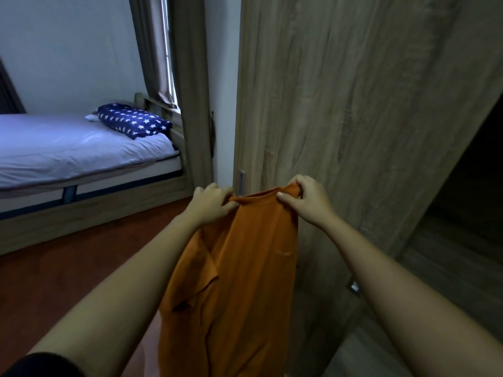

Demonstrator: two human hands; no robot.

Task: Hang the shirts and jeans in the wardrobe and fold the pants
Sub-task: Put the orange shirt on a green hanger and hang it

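Fingers curled tight on fabric here: the left hand (211, 204) pinches one side of the collar, the right hand (304, 200) bunches the other, and the orange T-shirt (239, 268) hangs straight down between both outstretched arms. Right behind it stands the wood-grain wardrobe door (340, 104), its small metal handle (241, 180) peeking just above the collar; dark wardrobe interior (473, 186) opens at far right. Off left, a bed (68, 148) with pale sheet and a star-print pillow (134, 124), a curtain (160, 50) at the window, reddish floor (68, 281) below. No readable writing anywhere.
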